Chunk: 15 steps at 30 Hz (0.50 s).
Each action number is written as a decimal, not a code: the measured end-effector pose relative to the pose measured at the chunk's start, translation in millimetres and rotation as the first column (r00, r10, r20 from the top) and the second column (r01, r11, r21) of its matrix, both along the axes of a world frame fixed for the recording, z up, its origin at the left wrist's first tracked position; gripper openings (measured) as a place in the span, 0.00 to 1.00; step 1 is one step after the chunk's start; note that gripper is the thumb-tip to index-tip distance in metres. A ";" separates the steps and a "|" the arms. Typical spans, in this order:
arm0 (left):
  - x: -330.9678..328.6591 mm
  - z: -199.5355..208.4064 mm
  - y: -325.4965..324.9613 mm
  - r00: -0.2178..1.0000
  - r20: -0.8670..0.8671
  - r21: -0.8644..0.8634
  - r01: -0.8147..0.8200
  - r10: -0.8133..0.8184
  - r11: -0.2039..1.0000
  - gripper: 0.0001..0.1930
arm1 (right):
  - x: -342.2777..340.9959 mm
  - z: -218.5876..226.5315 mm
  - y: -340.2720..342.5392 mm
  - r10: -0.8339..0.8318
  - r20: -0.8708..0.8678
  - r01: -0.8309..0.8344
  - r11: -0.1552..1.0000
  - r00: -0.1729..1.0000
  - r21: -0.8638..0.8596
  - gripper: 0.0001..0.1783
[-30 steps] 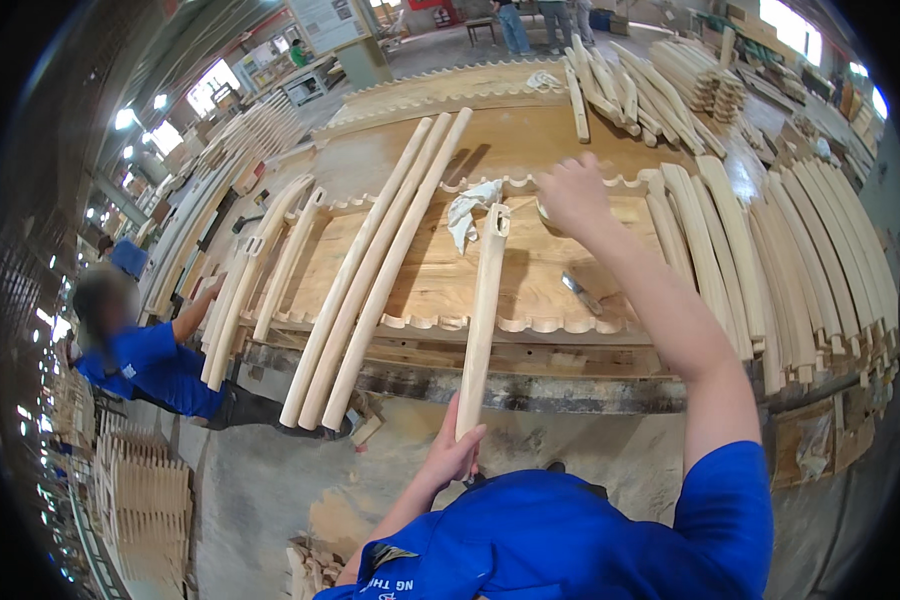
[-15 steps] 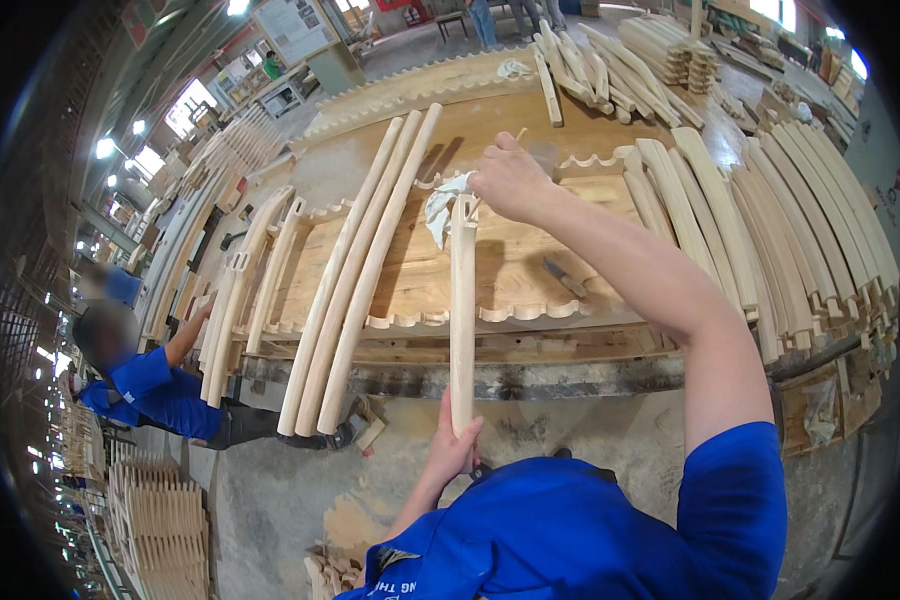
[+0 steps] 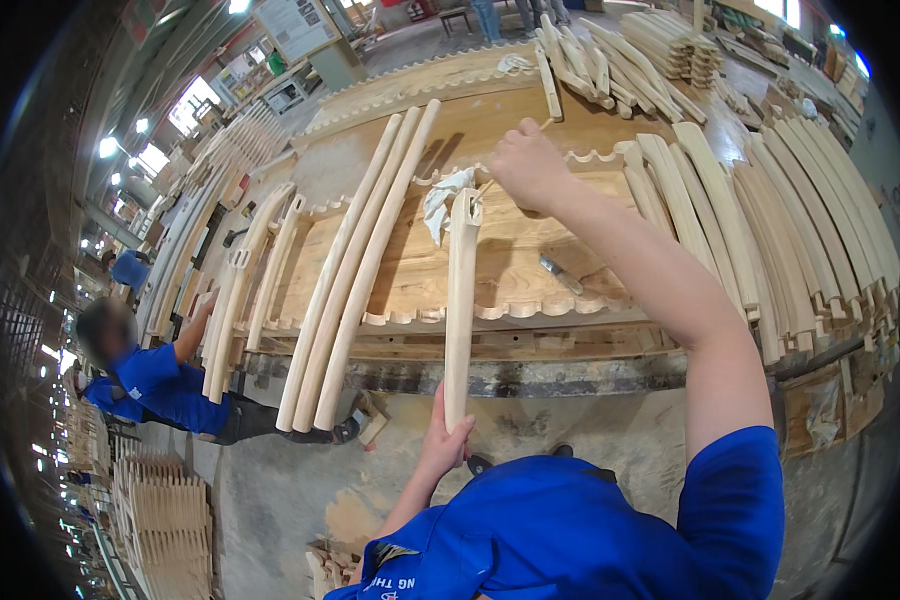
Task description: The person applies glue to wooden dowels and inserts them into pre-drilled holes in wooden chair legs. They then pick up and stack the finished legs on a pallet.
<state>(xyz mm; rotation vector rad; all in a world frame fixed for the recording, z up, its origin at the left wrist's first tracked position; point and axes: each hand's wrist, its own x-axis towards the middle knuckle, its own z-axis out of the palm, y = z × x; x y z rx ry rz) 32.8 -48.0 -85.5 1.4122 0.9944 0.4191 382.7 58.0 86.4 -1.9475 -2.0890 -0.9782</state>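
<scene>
Across a wooden worktop's (image 3: 410, 280) near edge jutted a pale bar (image 3: 459, 300), the left hand's (image 3: 440, 440) fingers wrapped round its near end, the right hand's (image 3: 530, 167) closed on a thin stick (image 3: 546, 124) by its far end.

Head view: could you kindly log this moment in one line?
left grip: slotted wooden bar | right grip: thin stick near slot | white cloth: near slot

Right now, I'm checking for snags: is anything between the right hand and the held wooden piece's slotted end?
Nothing visible blocks the right hand from the slotted end; only its thin stick points that way. The white cloth lies left of the gap.
</scene>
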 end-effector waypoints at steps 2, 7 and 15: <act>3.1 1.5 -1.1 1.000 -0.008 0.009 -0.001 0.001 1.000 0.39 | -5.4 4.1 2.2 0.004 -0.011 -0.005 0.996 1.000 -0.086 0.09; -6.6 0.8 4.4 1.000 0.015 0.030 0.006 -0.007 1.000 0.39 | -13.0 21.9 -4.9 -0.003 -0.021 -0.003 0.963 1.000 -0.269 0.08; -16.2 4.8 11.3 0.989 0.145 -0.204 0.058 -0.029 0.977 0.40 | 20.5 -4.7 -23.9 -0.124 -0.505 0.027 0.980 0.854 -0.195 0.10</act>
